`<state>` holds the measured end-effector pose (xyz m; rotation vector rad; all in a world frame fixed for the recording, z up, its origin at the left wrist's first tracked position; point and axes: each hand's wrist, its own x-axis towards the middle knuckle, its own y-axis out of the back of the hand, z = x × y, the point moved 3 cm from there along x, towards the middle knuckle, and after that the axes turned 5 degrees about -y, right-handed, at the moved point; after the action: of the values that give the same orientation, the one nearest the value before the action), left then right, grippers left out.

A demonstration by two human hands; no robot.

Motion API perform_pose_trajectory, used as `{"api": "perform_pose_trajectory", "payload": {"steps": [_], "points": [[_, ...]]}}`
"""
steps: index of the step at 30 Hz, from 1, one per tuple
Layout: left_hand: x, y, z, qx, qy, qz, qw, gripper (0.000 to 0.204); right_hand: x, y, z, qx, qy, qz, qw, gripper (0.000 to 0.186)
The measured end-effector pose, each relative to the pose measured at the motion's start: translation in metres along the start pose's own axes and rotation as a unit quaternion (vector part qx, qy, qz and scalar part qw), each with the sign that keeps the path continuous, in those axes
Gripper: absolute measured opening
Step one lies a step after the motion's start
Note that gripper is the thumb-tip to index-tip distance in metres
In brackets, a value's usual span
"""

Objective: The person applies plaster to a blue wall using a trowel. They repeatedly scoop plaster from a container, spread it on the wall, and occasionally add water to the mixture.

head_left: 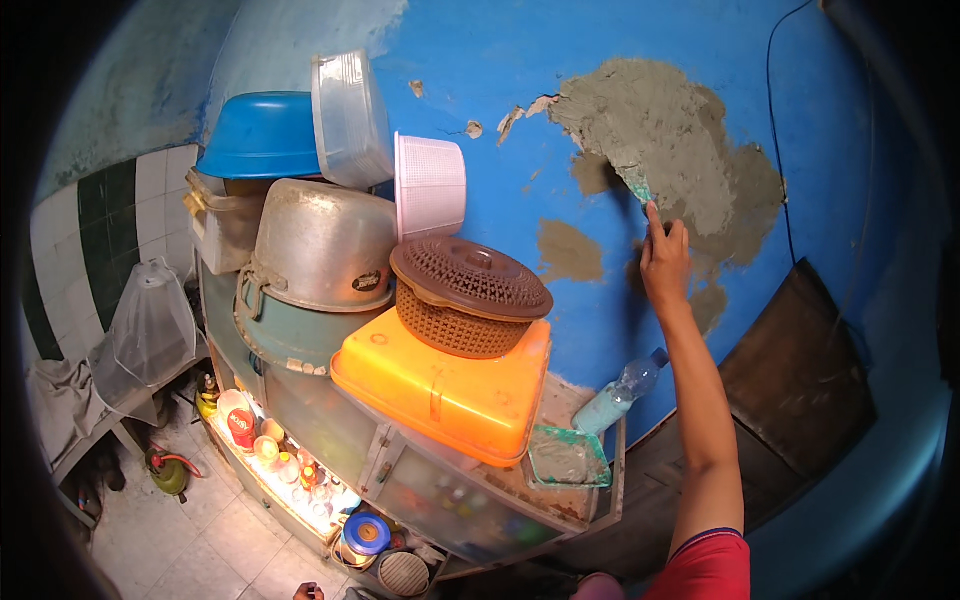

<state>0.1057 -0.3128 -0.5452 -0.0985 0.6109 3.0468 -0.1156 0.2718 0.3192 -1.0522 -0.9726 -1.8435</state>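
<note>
My right hand (666, 255), arm stretched up, is closed around a small green scraper (640, 188). The scraper's edge meets the lower left part of a grey cement patch (680, 150) on the blue wall. The patch looks wet and rough, with a darker grey area around its lower right. Below the hand, a green tray (568, 457) of grey cement mix sits on the cabinet top, beside a tilted clear plastic bottle (622, 393). At the lower edge a few fingertips (308, 592) show, perhaps of my left hand; the rest is cut off.
Crowding the cabinet are an orange lidded box (440, 385), a brown woven basket (470, 300), a large metal pot (325, 240), a pink basket (432, 187) and a blue basin (260, 135). A dark board (795, 375) leans at right. A black cable (772, 100) hangs down the wall.
</note>
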Motion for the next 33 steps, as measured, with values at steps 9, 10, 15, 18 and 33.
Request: {"api": "perform_pose_trajectory", "payload": {"steps": [9,10,15,18,33], "points": [[0.082,0.006,0.507,-0.128,-0.559,-0.108,0.812,0.022,0.054,-0.026,-0.023,-0.032,-0.029,-0.017,0.999,0.059],[0.079,0.004,0.535,-0.109,-0.607,-0.111,0.779,0.025,0.049,-0.03,-0.017,-0.039,-0.033,-0.026,0.998,0.06],[0.077,-0.026,0.609,-0.089,-0.74,-0.104,0.659,0.034,-0.009,-0.01,0.02,-0.025,0.007,-0.008,1.0,0.063],[0.086,-0.043,0.625,-0.043,-0.765,-0.088,0.637,0.035,0.002,0.003,0.004,-0.015,-0.004,-0.009,1.0,0.062],[0.093,-0.063,0.644,-0.024,-0.741,-0.025,0.671,0.047,-0.001,0.0,0.021,-0.05,0.01,0.01,0.999,0.054]]}}
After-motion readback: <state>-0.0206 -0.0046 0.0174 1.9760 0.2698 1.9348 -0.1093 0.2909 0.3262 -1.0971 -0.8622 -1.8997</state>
